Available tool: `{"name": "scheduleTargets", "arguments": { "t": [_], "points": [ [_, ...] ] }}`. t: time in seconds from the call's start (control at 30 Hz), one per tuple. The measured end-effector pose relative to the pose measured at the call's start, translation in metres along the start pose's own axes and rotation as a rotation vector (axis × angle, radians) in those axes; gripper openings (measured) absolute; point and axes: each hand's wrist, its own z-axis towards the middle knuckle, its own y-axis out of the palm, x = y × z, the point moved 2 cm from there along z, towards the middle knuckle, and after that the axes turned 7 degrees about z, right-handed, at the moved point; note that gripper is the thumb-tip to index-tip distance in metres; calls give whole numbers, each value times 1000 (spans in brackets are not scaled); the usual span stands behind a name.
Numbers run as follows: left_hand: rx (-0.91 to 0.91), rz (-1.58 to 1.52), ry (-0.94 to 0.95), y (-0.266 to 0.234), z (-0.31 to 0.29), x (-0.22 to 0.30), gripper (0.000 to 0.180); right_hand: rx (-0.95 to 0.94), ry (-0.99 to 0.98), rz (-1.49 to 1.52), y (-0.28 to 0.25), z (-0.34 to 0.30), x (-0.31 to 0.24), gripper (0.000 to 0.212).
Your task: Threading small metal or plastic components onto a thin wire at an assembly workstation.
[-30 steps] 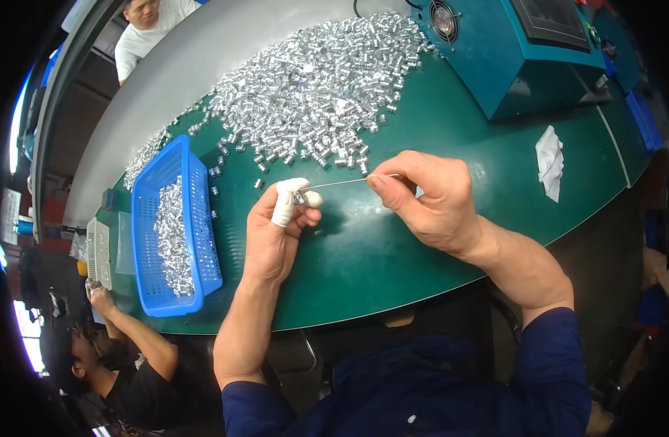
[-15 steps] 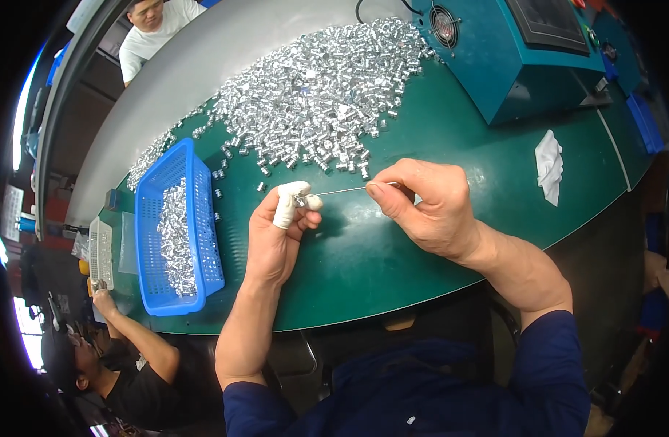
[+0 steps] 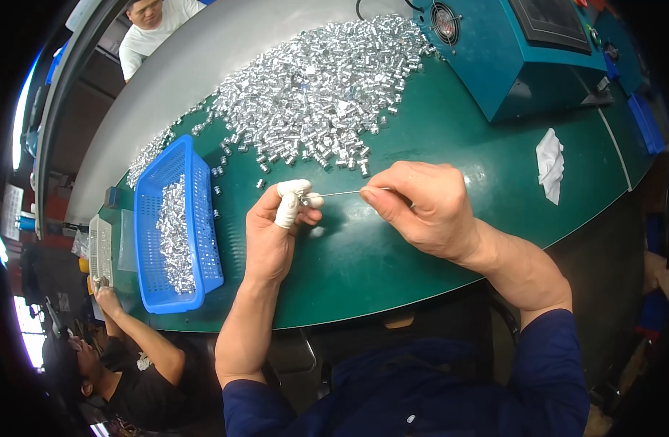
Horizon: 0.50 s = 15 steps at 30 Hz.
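In the head view, take the blue perforated basket (image 3: 211,255) as your landmark. Your left hand (image 3: 272,233) is just to the right of it, raised over the green tabletop (image 3: 363,269), with thumb and index finger, both in white finger covers (image 3: 286,213), pinched together on a small silver metal part (image 3: 304,201). Your fingers hide most of that part, and the lower fingers curl in loosely beneath it. Your right hand (image 3: 425,207), farther to the right of the basket, pinches the near end of a thin metal rod (image 3: 342,193) between thumb and index finger, the other fingers folded into the palm. The rod runs almost level to the part at your left fingertips; whether its tip sits inside or only against it, you cannot tell from here. A loose pile of the same spool-shaped silver parts (image 3: 313,87) spreads beyond the basket and to its right, and more of these parts (image 3: 176,240) lie inside the basket. Well apart to the basket's right are a teal machine (image 3: 487,73) and a crumpled white cloth (image 3: 549,167). Left of the basket, a co-worker's hand (image 3: 107,298) is at a white tray (image 3: 100,251).
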Motion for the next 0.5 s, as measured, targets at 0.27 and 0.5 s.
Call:
{"name": "scheduleTargets", "arguments": {
  "t": [0.27, 0.5],
  "points": [
    [-19, -61, -25, -3, 1, -3, 28, 20, 93, 48, -1, -1, 2, 6],
    [-23, -82, -22, -4, 1, -3, 29, 27, 91, 50, -2, -1, 1, 6]
  ]
}}
